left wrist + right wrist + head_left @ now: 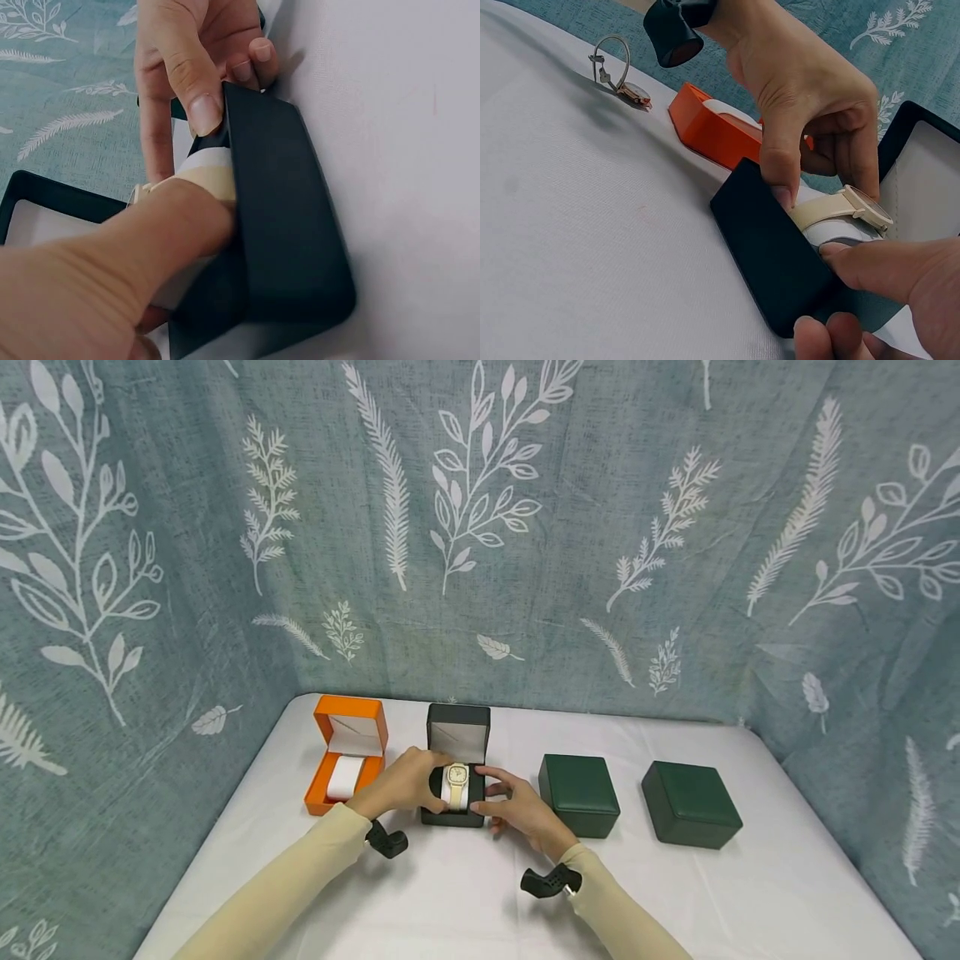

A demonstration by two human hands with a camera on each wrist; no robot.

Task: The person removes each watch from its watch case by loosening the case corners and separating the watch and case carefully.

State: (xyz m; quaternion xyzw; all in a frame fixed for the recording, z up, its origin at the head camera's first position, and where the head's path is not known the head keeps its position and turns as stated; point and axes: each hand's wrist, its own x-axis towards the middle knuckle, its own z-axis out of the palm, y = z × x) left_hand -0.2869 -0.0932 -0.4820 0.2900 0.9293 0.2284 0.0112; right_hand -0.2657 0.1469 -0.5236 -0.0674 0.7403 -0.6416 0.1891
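A wristwatch [456, 781] with a cream strap sits round a white cushion [832, 231] inside an open black watch box [453, 820]. My left hand [411, 779] pinches the watch and its cushion, thumb at the near end and fingers at the far end. From the right side my right hand [517, 806] holds the box. Its thumb reaches over the rim and touches the cushion, while curled fingers [814, 337] lie outside the wall. The index fingertip is near the far right corner. Part of the cushion is hidden by my left hand in the left wrist view.
An open orange watch box [318, 787] with a white cushion stands to the left. Two closed green boxes [579, 781] [692, 803] stand to the right. Another watch [634, 94] lies on the white tablecloth [450, 893] beyond the orange box in the right wrist view.
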